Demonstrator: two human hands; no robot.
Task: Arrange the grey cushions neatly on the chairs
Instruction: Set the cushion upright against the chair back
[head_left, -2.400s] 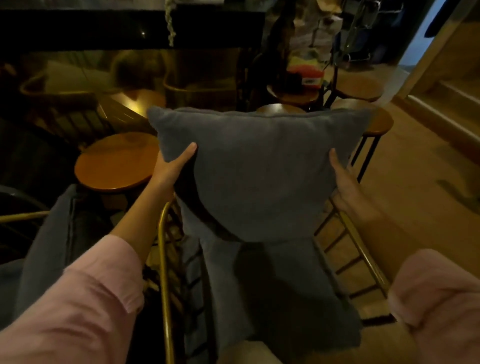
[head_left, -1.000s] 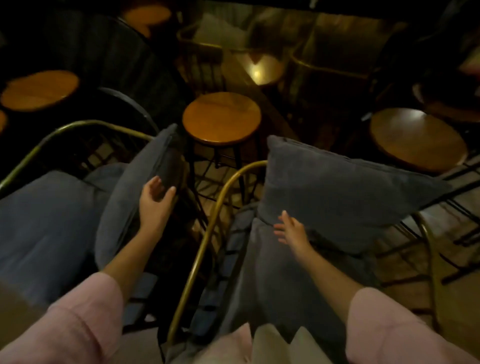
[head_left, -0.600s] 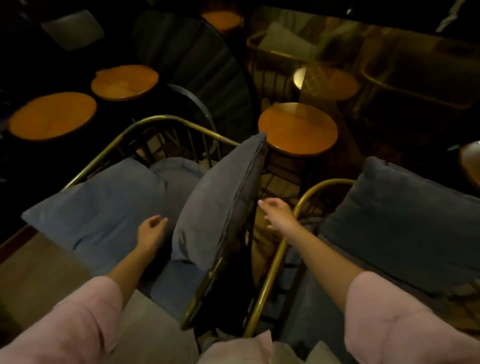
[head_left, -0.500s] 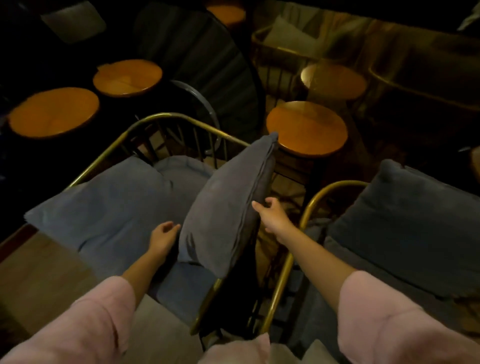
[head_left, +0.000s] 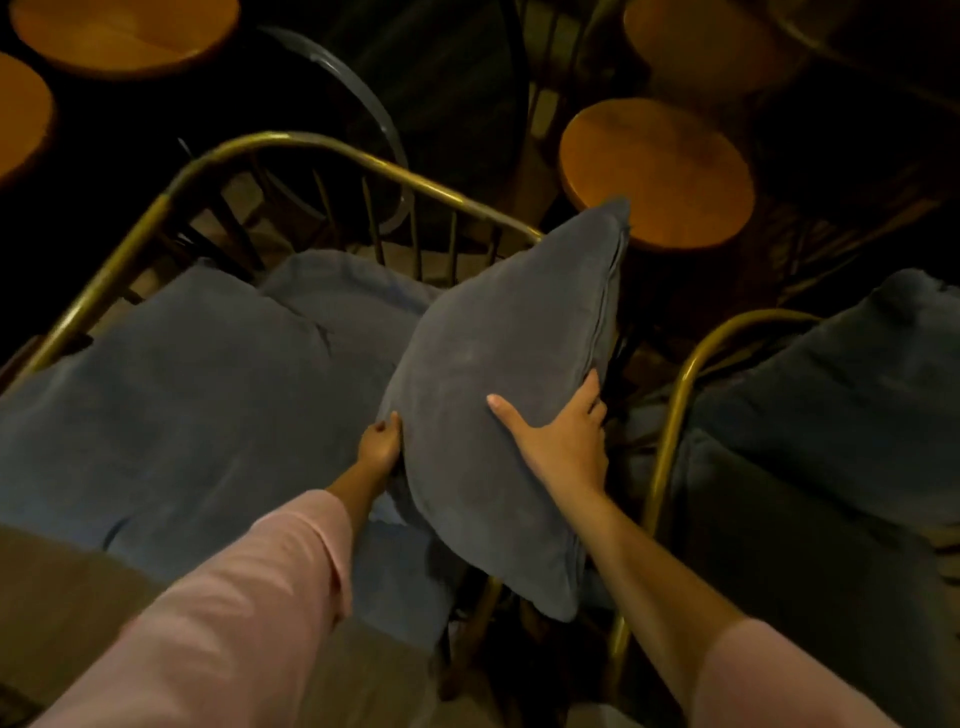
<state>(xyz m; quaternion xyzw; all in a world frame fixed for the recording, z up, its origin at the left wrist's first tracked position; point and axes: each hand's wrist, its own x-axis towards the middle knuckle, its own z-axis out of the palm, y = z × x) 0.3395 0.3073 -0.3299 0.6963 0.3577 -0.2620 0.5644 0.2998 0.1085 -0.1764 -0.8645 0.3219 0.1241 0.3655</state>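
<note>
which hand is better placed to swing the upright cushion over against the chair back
Right. The right hand lies spread across the cushion face and edge, probably giving more control; the left hand only pinches its lower left edge.

Dim warm light, deep black shadows, soft blur, wide-angle edge bending.

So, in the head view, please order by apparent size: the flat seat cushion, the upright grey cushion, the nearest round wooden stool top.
1. Flat seat cushion, largest.
2. Upright grey cushion, which both hands grip.
3. Round wooden stool top, smallest, though it lies farther from the camera, so its true size is unsure.
</note>
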